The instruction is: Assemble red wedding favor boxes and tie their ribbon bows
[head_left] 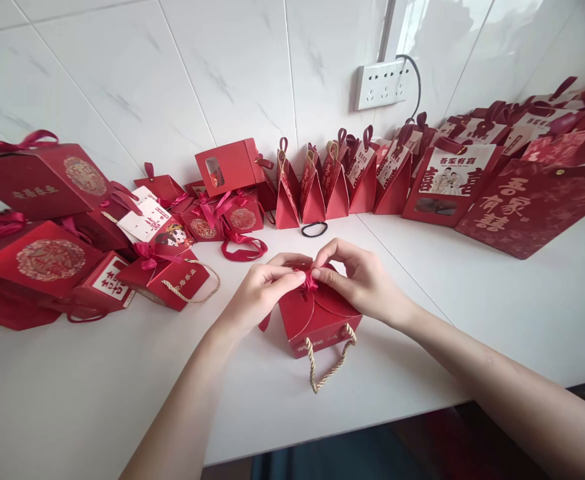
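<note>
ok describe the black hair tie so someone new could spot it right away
Start at the wall socket and drop down to the white table. The hair tie lies flat there, just in front of the row of pointed red boxes. It is the only black thing among all the red.

A: Which characters are legible?
B: "吾家有喜" in red on the white-fronted box (453,181); large gold "吾家有喜" on the flat red bag (522,210).
A: Others?
B: Red "囍" on the small box's white label (109,285); remaining print illegible.

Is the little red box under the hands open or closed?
Closed. The small red box has its curved top flaps folded together, and the left hand and right hand pinch the red ribbon on top.
</note>
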`<act>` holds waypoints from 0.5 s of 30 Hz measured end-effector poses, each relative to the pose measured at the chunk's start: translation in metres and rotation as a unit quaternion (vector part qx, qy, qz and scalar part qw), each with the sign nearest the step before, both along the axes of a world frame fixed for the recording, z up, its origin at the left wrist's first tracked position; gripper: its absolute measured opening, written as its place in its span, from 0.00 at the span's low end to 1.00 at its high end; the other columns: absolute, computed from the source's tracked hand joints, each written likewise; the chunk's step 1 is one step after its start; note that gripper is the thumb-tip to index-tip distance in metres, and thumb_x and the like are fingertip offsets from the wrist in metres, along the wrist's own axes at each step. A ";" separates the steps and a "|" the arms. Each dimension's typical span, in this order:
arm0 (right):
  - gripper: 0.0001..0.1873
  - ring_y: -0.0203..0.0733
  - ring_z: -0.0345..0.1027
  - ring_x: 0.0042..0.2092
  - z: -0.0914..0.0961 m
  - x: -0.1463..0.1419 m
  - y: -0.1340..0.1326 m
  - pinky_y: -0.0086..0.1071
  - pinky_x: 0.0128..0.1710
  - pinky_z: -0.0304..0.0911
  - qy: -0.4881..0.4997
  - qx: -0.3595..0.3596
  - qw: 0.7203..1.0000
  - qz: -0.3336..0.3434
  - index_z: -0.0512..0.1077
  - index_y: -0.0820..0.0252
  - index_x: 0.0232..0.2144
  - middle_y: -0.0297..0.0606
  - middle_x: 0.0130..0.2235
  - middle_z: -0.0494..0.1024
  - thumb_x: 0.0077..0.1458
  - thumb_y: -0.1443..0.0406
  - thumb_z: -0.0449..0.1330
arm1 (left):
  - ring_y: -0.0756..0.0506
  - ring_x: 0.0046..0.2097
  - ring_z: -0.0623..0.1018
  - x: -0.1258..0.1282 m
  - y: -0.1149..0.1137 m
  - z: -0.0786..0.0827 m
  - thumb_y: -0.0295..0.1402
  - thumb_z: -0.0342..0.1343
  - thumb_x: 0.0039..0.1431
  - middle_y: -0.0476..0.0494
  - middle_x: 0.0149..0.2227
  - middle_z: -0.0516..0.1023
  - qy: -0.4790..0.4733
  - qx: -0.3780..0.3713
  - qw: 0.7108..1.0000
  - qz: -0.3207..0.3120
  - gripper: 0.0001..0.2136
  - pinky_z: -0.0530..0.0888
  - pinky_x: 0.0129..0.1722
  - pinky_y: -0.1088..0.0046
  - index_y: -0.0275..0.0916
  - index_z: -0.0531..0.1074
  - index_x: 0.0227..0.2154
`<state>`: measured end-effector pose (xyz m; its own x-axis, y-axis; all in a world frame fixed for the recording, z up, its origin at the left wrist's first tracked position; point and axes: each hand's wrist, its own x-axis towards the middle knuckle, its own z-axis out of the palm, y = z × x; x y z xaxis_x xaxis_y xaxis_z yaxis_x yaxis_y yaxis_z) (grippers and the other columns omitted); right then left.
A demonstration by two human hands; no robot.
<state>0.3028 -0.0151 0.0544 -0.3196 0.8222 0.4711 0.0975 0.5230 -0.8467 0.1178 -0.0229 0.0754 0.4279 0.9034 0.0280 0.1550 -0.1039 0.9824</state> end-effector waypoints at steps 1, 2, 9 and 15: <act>0.02 0.35 0.68 0.33 0.001 0.001 0.000 0.31 0.36 0.63 -0.013 0.011 1.000 -0.003 0.68 0.58 0.31 0.33 0.31 0.74 0.56 0.68 0.58 | 0.42 0.54 0.71 0.000 0.000 0.000 0.36 0.55 0.58 0.46 0.54 0.70 -0.010 -0.012 1.000 0.004 0.11 0.69 0.51 0.69 0.39 0.77 0.24; 0.02 0.36 0.68 0.34 0.001 0.002 0.000 0.32 0.37 0.63 -0.027 0.029 0.999 -0.005 0.68 0.58 0.31 0.33 0.32 0.74 0.56 0.69 0.57 | 0.41 0.55 0.70 0.000 0.000 -0.001 0.35 0.55 0.58 0.46 0.55 0.70 -0.018 -0.021 1.000 0.009 0.11 0.69 0.51 0.68 0.39 0.77 0.22; 0.04 0.44 0.66 0.46 0.012 0.015 -0.003 0.43 0.49 0.60 -0.162 0.143 0.976 0.011 0.72 0.59 0.30 0.41 0.42 0.71 0.50 0.72 0.59 | 0.40 0.57 0.70 0.001 0.000 -0.001 0.31 0.54 0.57 0.47 0.57 0.69 -0.048 -0.036 0.998 0.012 0.12 0.71 0.52 0.65 0.40 0.78 0.21; 0.03 0.45 0.65 0.45 0.013 0.016 -0.005 0.47 0.51 0.58 -0.210 0.183 0.960 -0.017 0.76 0.57 0.32 0.41 0.41 0.72 0.53 0.65 0.63 | 0.38 0.59 0.67 -0.001 0.000 0.002 0.33 0.55 0.55 0.47 0.59 0.68 -0.013 -0.028 1.000 0.001 0.10 0.70 0.57 0.61 0.40 0.79 0.24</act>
<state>0.3193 -0.0199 0.0673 -0.5206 0.6399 0.5652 0.4132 0.7681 -0.4891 0.1168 -0.0233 0.0771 0.4254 0.9050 -0.0115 0.1300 -0.0485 0.9903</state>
